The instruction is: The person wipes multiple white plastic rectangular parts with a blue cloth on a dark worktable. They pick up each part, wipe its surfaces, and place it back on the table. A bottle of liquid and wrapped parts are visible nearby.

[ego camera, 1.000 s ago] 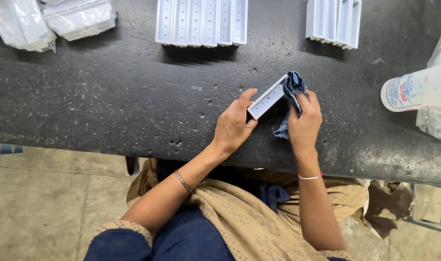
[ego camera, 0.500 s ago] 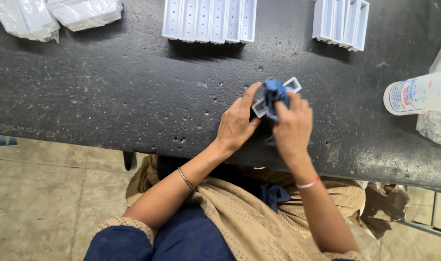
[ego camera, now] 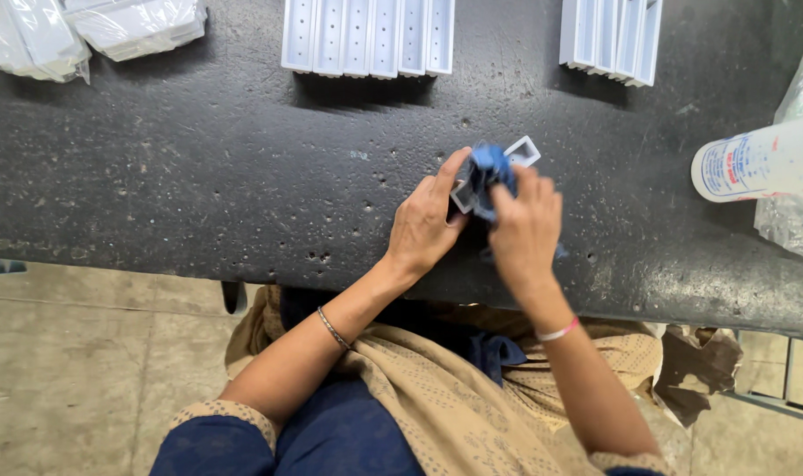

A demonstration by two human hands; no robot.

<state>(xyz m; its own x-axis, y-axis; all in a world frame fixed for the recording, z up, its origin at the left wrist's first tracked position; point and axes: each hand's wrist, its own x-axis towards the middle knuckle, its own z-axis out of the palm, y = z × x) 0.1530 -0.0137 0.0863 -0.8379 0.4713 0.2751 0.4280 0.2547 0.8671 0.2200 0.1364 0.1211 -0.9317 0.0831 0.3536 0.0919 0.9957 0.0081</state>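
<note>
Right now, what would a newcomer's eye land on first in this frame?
The two hands at the centre of the dark pitted table: the left hand steadies a small white channel piece while the right hand presses a blue cloth onto it. Rows of white channel pieces line the far edge, and a white bottle lies at right.

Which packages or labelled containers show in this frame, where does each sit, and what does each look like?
Labelled bottle: right side of the dark table, lying on its side; white cylinder, label printed in blue and red.
Clear plastic bag: far right edge, by the bottle; crinkled, transparent.
Wrapped white packs: top left corner; pale blocks in clear film.
No signs or screens.
</note>
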